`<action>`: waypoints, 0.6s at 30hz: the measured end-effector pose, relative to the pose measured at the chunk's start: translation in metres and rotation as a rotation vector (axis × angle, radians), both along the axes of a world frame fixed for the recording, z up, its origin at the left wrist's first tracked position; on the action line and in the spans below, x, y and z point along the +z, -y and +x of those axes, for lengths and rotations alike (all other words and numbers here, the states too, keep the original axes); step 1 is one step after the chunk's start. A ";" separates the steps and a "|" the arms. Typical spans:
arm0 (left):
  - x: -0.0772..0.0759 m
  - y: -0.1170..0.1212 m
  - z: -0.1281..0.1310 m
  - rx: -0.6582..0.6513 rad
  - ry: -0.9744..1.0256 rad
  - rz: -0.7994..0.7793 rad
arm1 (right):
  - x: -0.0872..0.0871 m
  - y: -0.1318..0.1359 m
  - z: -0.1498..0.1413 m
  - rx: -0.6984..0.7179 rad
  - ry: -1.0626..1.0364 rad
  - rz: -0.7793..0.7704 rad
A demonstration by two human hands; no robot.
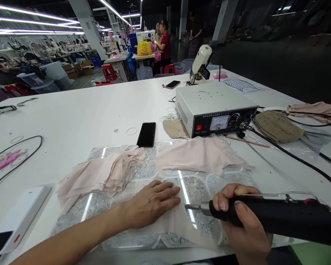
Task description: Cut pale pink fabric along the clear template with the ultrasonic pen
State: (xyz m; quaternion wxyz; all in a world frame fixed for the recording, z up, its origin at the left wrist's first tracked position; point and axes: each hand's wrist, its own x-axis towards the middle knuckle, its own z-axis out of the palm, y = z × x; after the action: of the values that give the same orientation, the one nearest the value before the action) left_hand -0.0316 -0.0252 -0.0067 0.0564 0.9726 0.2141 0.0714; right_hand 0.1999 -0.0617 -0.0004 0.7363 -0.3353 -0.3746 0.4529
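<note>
We log a white table (85, 106), patterned mat (145, 171) beneath both hands, box (209, 99) beyond the right. Black tool (289, 215): right hand (246, 221) wrapped round it, tip near left fingertips. Stack (107, 171) ahead-left of the left hand (150, 206); that hand lies flat, fingers slightly spread, on thin cloth (179, 224). Near phone (146, 134) farther ahead.

Single head-worn camera, wide view, facing forward and down over white worktable (71, 110). Left hand (152, 204) and right hand (246, 217) near, in lower foreground. Meter-fronted control box (215, 101) at middle distance. Sewing machine (145, 35) and strip lights (35, 13) far off, toward top.
</note>
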 end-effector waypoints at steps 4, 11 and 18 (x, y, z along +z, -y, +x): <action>0.000 0.001 0.001 0.018 0.003 -0.008 | -0.002 0.003 -0.003 0.010 -0.041 0.005; 0.002 0.003 -0.002 0.017 -0.002 -0.040 | -0.003 0.007 -0.005 0.029 -0.047 0.007; 0.005 0.003 -0.003 0.011 -0.066 -0.060 | -0.006 0.010 0.000 0.081 -0.036 -0.021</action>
State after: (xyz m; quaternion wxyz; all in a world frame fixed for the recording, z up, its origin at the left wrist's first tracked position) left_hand -0.0349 -0.0287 -0.0018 0.0782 0.9710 0.2233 0.0332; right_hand 0.1997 -0.0717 -0.0064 0.7204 -0.3191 -0.3698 0.4924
